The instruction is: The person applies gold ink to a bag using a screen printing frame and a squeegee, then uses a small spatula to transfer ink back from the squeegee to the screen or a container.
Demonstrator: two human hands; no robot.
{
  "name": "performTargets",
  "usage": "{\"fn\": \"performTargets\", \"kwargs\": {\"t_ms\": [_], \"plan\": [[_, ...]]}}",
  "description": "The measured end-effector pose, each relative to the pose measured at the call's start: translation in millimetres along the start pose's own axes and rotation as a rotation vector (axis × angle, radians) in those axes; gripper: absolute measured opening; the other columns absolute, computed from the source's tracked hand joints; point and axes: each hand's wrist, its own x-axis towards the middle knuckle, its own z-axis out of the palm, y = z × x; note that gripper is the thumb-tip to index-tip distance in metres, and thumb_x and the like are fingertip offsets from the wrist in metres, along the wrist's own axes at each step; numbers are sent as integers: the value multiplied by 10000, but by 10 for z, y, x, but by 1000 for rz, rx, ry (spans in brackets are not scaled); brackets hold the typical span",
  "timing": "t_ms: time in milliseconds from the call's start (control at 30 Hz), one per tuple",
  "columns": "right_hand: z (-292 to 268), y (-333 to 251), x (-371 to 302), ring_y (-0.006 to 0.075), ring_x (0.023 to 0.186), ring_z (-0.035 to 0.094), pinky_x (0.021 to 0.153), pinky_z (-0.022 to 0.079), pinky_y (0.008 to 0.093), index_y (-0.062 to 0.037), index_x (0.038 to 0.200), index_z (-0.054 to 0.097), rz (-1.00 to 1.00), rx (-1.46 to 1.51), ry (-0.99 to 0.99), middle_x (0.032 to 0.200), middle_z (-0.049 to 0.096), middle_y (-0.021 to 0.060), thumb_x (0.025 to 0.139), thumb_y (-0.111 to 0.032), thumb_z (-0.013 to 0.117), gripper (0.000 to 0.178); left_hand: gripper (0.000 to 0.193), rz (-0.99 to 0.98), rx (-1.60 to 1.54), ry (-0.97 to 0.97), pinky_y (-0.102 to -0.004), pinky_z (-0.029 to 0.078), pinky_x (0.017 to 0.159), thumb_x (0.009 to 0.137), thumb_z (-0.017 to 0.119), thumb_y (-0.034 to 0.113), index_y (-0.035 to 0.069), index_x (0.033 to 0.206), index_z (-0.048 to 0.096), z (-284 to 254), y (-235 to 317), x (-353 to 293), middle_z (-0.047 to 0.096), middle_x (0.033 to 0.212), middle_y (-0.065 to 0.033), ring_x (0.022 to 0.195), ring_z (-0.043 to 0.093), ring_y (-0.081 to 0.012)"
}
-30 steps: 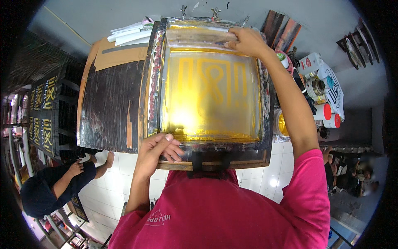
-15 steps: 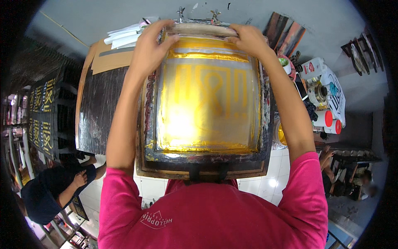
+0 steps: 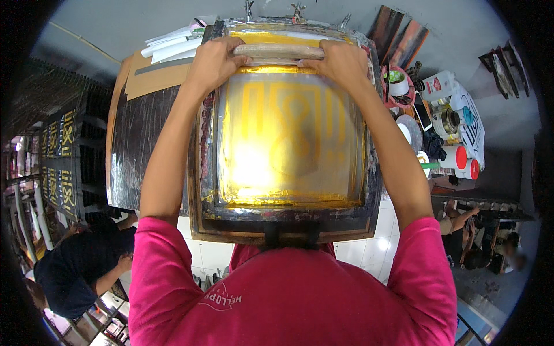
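Observation:
A squeegee with a pale, worn handle lies crosswise over the far part of a screen-printing frame. My left hand is closed round its left end, and my right hand grips its right end. Yellow ink shows along the blade and in a band beyond it. The mesh carries a yellowish stencil of bars and a looped figure, with bright glare at its lower left. Thick yellow ink smears line the mesh's near edge. Beneath the frame lies a dark board with a wooden rim.
Metal clamps stand behind the frame. At left, brown card and white paper rolls lie on a dark scratched board. To the right are a phone, tins and red-lidded jars. A co-worker stands at lower left.
The squeegee has come from the frame's far edge toward me, with both hands on it. The ink band that lay in front of the blade has been covered, and yellow now shows behind it.

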Motion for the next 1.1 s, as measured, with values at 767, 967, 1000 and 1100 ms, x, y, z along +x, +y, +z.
{"fn": "performTargets", "kwargs": {"t_ms": [767, 967, 1000, 1100], "plan": [[-417, -658, -2063, 280, 703, 651, 582, 515, 396, -101, 751, 601, -41, 87, 73, 757, 635, 70, 641, -453, 809, 424, 248, 35, 11, -41, -423, 496, 792, 751, 753, 125, 22, 966, 686, -259, 1020, -1972, 684, 910, -149, 866, 643, -340], [-615, -888, -2647, 234, 756, 639, 568, 509, 386, -111, 769, 588, -47, 123, -9, 775, 602, 35, 652, -435, 782, 395, 327, -11, -51, -128, -416, 486, 792, 681, 757, 49, 2, 994, 672, -415, 1333, -2516, 671, 923, -143, 848, 616, -317], [-645, -920, -2706, 231, 754, 637, 575, 509, 380, -113, 768, 586, -49, 118, -11, 770, 599, 33, 647, -427, 785, 391, 335, -3, -41, -135, -406, 482, 795, 671, 749, 44, 3, 995, 673, -449, 1373, -2564, 668, 925, -135, 845, 605, -306], [-715, -988, -2826, 224, 753, 634, 594, 509, 366, -114, 767, 583, -48, 112, -9, 761, 594, 30, 635, -407, 791, 383, 337, 9, -46, -131, -403, 481, 791, 665, 741, 28, 6, 995, 675, -466, 1447, -2658, 668, 920, -130, 838, 604, -300]]}}
